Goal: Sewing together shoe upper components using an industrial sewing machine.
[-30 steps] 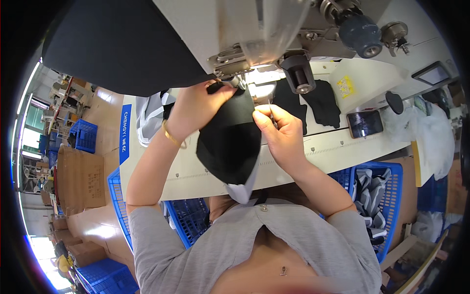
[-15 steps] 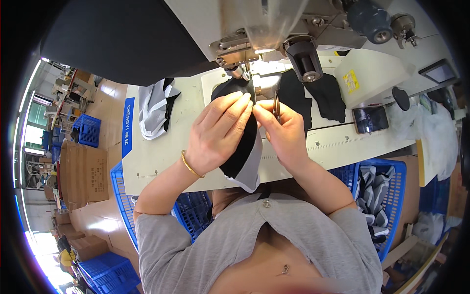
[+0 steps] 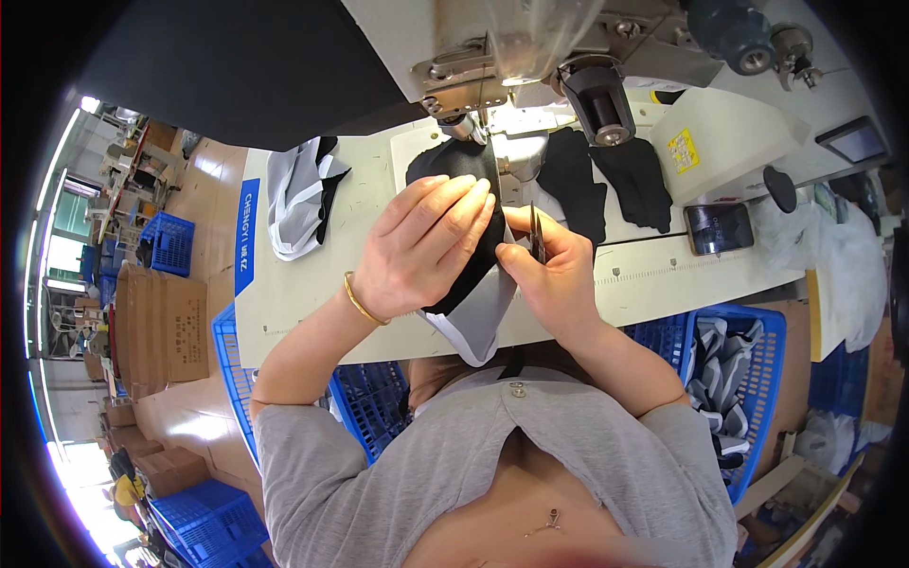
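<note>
A black fabric piece with a grey, white-edged part runs from under the sewing machine's presser foot towards me, over the table edge. My left hand lies on its black part, fingers together and fingertips at its right edge; the thumb is hidden. My right hand is closed at that same edge, thumb and forefinger pinching the fabric. Out of its curled fingers sticks a slim dark two-pronged tool, points upward; whether it is tweezers or thread snips I cannot tell.
Black cut pieces lie right of the needle area. A grey-and-white fabric stack rests on the left of the table. A phone sits at the right. Blue baskets stand below the table edge, one holding fabric pieces.
The fabric and both hands have come slightly towards me, away from the presser foot. My right hand has moved a little lower, and the two-pronged tool shows more clearly.
</note>
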`<action>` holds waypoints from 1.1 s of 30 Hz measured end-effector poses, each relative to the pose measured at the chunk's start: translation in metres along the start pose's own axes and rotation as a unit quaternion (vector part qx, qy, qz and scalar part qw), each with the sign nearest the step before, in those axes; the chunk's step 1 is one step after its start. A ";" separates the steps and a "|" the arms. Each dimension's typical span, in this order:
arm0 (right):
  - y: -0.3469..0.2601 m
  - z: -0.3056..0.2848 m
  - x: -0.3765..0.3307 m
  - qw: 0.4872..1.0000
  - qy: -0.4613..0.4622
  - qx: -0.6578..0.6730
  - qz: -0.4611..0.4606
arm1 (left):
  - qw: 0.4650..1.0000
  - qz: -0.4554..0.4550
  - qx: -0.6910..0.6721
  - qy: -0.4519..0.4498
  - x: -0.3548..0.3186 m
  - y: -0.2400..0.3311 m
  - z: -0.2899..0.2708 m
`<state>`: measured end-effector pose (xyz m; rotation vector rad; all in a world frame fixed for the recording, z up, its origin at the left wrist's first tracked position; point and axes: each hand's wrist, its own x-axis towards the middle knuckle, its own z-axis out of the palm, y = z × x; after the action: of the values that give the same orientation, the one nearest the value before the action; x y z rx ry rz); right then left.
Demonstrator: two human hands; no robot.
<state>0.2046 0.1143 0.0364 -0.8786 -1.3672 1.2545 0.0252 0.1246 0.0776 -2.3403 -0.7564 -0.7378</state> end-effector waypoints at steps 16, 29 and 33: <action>-0.008 0.006 0.004 1.000 -0.010 0.005 0.002 | 0.999 0.000 -0.032 0.012 0.002 -0.009 -0.003; -0.010 0.001 0.020 1.000 -0.004 0.022 -0.019 | 0.999 -0.026 -0.031 0.017 0.013 -0.014 0.002; -0.008 0.000 0.018 1.000 -0.008 0.023 0.018 | 0.999 -0.032 -0.036 0.017 0.012 -0.014 0.003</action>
<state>0.2017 0.1299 0.0476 -0.8672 -1.3363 1.3187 0.0256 0.1398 0.0883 -2.3716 -0.8045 -0.8433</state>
